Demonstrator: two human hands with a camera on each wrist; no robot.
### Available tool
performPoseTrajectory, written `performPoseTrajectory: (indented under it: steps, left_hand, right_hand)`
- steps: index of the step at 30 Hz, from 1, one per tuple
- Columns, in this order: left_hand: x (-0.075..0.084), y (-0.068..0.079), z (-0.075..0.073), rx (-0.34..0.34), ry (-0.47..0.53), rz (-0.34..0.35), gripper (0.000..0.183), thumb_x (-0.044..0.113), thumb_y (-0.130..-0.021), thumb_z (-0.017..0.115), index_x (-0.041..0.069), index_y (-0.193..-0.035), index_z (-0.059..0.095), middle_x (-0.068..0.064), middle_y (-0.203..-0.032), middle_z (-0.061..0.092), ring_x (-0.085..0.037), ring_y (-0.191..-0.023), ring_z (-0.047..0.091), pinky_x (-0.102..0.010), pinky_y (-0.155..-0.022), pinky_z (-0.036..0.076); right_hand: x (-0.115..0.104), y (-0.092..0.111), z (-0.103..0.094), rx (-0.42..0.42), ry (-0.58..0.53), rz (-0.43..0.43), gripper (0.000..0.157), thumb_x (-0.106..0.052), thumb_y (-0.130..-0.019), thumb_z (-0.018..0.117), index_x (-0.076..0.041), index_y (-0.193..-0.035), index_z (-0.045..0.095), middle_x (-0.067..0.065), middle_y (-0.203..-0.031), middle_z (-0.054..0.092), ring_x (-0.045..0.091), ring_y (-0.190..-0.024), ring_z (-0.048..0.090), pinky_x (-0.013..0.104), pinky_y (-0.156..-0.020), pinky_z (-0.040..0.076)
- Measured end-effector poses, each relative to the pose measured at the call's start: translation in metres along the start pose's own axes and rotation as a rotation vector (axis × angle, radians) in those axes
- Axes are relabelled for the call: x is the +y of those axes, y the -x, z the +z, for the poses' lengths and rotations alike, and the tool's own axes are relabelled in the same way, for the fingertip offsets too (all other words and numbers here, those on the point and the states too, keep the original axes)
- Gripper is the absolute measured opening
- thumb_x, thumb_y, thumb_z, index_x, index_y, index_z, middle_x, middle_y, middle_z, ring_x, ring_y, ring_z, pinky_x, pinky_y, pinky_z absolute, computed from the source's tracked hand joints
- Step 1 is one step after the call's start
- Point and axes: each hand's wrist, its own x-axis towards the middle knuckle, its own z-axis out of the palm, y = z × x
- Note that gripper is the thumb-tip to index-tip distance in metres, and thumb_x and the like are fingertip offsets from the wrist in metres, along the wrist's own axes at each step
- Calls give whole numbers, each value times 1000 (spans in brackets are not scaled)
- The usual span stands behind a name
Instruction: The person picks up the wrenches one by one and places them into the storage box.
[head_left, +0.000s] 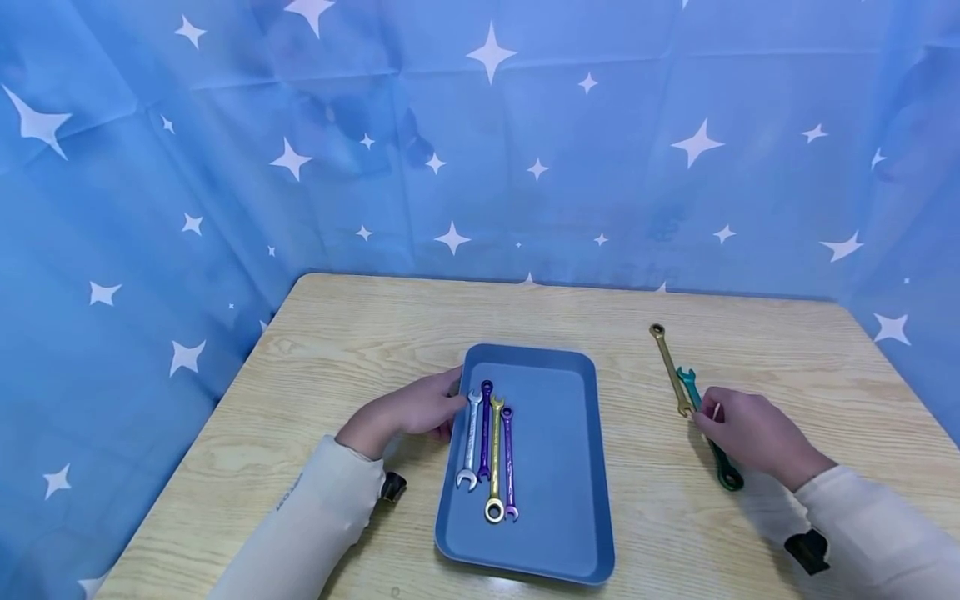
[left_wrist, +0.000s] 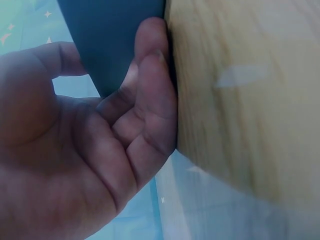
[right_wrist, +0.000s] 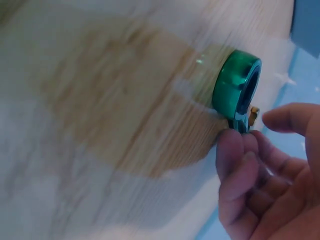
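Gleaming metallic green, the wrench [head_left: 722,462] ends in a thick ring [right_wrist: 230,85].

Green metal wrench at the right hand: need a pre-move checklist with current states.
1. Right hand at the shiny green metal wrench: ok, fingers on its shaft.
2. Secure pinch: cannot tell, thumb contact unclear.
3. Bronze-coloured metal wrench clear of the green one: cannot tell, they lie very close.
4. Left hand on the blue rectangular tray: ok, holds its left edge.
5. Room in tray: ok, right side bare; four silver, purple and gold metal wrenches lie on the left.
6. Green wrench in tray: not ok, it is off to the right.
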Motion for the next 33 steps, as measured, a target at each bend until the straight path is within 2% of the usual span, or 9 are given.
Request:
performPoseTrajectory:
  steps: [6,15,19,33]
  left_hand:
    - [1,-2,0,12,-8,-4,62,21,-103,41,28,-161,20,-6,-82,67,-21,-65,65,-36,-62,56]
    - [-1,-2,-1,24,-26,-4,61,21,-103,41,27,-161,20,-6,-85,67,-22,-65,66,-36,-63,56]
    - [-1,-2,0,17,-21,-4,62,22,-103,41,28,-161,19,-6,-85,67,-22,-65,66,-36,-63,56]
    - [0,-1,0,7,-17,2,58,22,-103,42,27,-159,25,-6,-83,67,-22,-65,66,-37,-62,56]
  right_hand:
    - [6,1,-2,-68,13,37,20,-25,-99,57,-8,-89,56,-2,-58,45,12,-49,39,27,-45,32]
    - [12,-2,-3,-169,22,54,32,-32,-103,52,-11,-78,48,-1,-62,41,14,-52,39,28,-49,32]
    - [12,-2,-2,-187,31,47,33,-30,-103,50,-12,-76,46,-1,-63,42,14,-53,40,27,-50,32]
    - [15,-1,-3,-221,-39,31,32,-29,-106,46,-9,-81,48,1,-63,47,14,-50,46,29,-48,37]
